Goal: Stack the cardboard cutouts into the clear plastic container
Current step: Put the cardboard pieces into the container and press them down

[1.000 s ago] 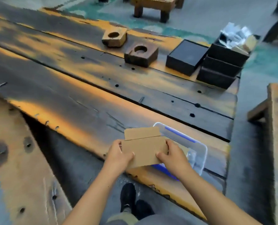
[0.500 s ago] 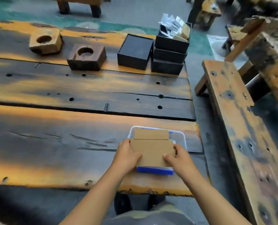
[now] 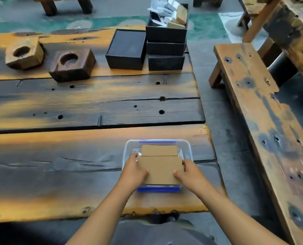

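Note:
A flat brown cardboard cutout with a narrower flap at its far end lies over the clear plastic container, which has blue clips at its near and far rims. My left hand grips the cutout's left edge and my right hand grips its right edge. The cutout covers most of the container's opening, so I cannot see what lies inside. The container stands near the front right corner of the wooden table.
At the back of the table sit two wooden blocks with round holes, a flat black box and a stack of black boxes topped with paper and cardboard. A wooden bench runs along the right.
The view swung right and straightened, so the container now faces me squarely. Both hands kept hold of the cutout and brought it lower over the container.

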`<control>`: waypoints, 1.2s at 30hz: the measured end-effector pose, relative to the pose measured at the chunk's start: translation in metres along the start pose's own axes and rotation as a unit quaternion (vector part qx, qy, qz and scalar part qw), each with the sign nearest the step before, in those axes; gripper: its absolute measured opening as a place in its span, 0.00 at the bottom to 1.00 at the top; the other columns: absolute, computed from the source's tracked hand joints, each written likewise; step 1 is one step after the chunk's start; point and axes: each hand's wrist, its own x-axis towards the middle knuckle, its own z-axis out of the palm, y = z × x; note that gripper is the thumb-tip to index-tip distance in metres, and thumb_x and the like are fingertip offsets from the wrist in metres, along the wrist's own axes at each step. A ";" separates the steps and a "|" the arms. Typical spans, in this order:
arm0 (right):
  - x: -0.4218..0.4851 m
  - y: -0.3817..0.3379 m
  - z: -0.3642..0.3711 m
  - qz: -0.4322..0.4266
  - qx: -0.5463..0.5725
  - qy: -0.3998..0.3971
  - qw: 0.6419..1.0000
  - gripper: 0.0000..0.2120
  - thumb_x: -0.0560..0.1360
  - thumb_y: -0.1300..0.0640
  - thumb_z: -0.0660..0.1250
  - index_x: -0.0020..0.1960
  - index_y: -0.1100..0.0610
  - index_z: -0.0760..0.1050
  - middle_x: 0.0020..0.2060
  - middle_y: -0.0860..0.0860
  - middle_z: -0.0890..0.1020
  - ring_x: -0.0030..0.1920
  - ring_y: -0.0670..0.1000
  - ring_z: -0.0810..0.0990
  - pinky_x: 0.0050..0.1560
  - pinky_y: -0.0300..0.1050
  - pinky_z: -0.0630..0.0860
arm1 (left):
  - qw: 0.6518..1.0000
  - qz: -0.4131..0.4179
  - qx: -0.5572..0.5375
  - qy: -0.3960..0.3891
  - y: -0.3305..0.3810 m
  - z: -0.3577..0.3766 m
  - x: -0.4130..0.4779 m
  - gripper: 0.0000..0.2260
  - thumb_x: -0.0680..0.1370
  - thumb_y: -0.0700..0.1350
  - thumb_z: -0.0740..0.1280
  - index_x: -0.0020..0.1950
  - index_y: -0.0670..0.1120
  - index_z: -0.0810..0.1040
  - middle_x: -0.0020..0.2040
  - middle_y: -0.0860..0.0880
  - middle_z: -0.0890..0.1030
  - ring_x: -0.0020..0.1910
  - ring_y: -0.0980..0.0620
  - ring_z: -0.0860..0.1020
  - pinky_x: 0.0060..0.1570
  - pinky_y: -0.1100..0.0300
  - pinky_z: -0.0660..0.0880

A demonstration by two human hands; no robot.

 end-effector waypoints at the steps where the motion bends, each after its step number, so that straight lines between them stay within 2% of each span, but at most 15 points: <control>1: 0.002 0.002 0.000 0.003 -0.007 -0.001 1.000 0.06 0.72 0.55 0.67 0.43 0.46 0.70 0.42 0.44 0.80 0.45 0.48 0.81 0.49 0.49 0.79 | 1.000 -0.007 0.002 0.002 -0.001 0.002 0.002 0.19 0.74 0.37 0.67 0.57 0.55 0.66 0.47 0.56 0.78 0.44 0.57 0.78 0.42 0.59 0.77; 3: 0.004 0.004 0.001 0.009 -0.015 0.003 1.000 0.06 0.71 0.55 0.67 0.43 0.46 0.70 0.42 0.45 0.80 0.45 0.48 0.80 0.48 0.47 0.78 | 1.000 -0.018 0.020 0.001 -0.005 0.005 0.006 0.16 0.74 0.39 0.67 0.56 0.53 0.68 0.45 0.57 0.76 0.43 0.59 0.77 0.44 0.59 0.76; 7: 0.010 0.005 0.002 0.032 -0.039 -0.007 0.999 0.10 0.73 0.54 0.67 0.53 0.53 0.72 0.48 0.52 0.82 0.50 0.54 0.81 0.53 0.50 0.78 | 0.996 -0.034 0.074 -0.022 -0.008 0.006 0.012 0.12 0.74 0.43 0.68 0.55 0.52 0.71 0.49 0.54 0.78 0.50 0.50 0.78 0.52 0.55 0.77; 12: 0.014 0.006 0.009 0.050 -0.074 -0.010 0.996 0.13 0.73 0.52 0.67 0.56 0.55 0.74 0.50 0.52 0.81 0.51 0.54 0.80 0.51 0.48 0.77 | 0.995 -0.044 0.086 -0.027 -0.014 0.005 0.019 0.12 0.73 0.44 0.68 0.56 0.50 0.74 0.52 0.51 0.81 0.52 0.49 0.80 0.56 0.52 0.78; 18: 0.020 0.004 0.016 0.063 -0.130 0.001 0.989 0.12 0.72 0.53 0.67 0.53 0.58 0.74 0.51 0.55 0.80 0.51 0.56 0.79 0.51 0.48 0.77 | 0.990 -0.029 0.130 -0.035 -0.020 0.005 0.028 0.12 0.74 0.45 0.68 0.56 0.45 0.74 0.53 0.48 0.81 0.51 0.48 0.79 0.52 0.54 0.77; 24: 0.025 0.000 0.019 0.072 -0.208 -0.008 0.976 0.12 0.74 0.54 0.65 0.55 0.59 0.73 0.55 0.57 0.78 0.54 0.57 0.79 0.50 0.46 0.75 | 0.978 -0.027 0.201 -0.056 -0.021 0.005 0.033 0.11 0.75 0.44 0.66 0.55 0.44 0.72 0.55 0.45 0.73 0.53 0.46 0.77 0.47 0.57 0.72; 27: 0.029 -0.005 0.015 0.081 -0.207 -0.029 0.975 0.09 0.74 0.53 0.64 0.52 0.56 0.72 0.55 0.55 0.79 0.52 0.55 0.78 0.45 0.43 0.70 | 0.981 -0.048 0.164 -0.086 -0.018 -0.001 0.039 0.13 0.74 0.45 0.67 0.57 0.43 0.72 0.57 0.44 0.75 0.53 0.44 0.79 0.55 0.51 0.77; 30: 0.032 -0.009 0.010 0.094 -0.190 -0.043 0.976 0.10 0.73 0.50 0.63 0.50 0.54 0.67 0.53 0.54 0.79 0.48 0.53 0.75 0.43 0.44 0.69 | 0.984 -0.061 0.126 -0.111 -0.011 -0.008 0.045 0.18 0.74 0.45 0.68 0.62 0.44 0.70 0.58 0.44 0.77 0.53 0.46 0.80 0.55 0.50 0.78; 32: 0.035 -0.012 0.007 0.098 -0.172 -0.043 0.979 0.12 0.72 0.49 0.64 0.52 0.54 0.67 0.49 0.52 0.78 0.48 0.53 0.76 0.42 0.44 0.69 | 0.981 -0.056 0.129 -0.131 -0.005 -0.012 0.049 0.22 0.74 0.46 0.68 0.67 0.45 0.69 0.60 0.45 0.78 0.55 0.46 0.80 0.56 0.51 0.78; 36: 0.041 -0.020 0.003 0.093 -0.124 -0.048 0.987 0.16 0.70 0.47 0.65 0.55 0.52 0.70 0.51 0.51 0.80 0.51 0.52 0.79 0.45 0.46 0.75 | 0.967 -0.045 0.166 -0.186 0.007 -0.014 0.060 0.19 0.73 0.50 0.71 0.62 0.46 0.74 0.59 0.47 0.80 0.54 0.48 0.80 0.56 0.53 0.78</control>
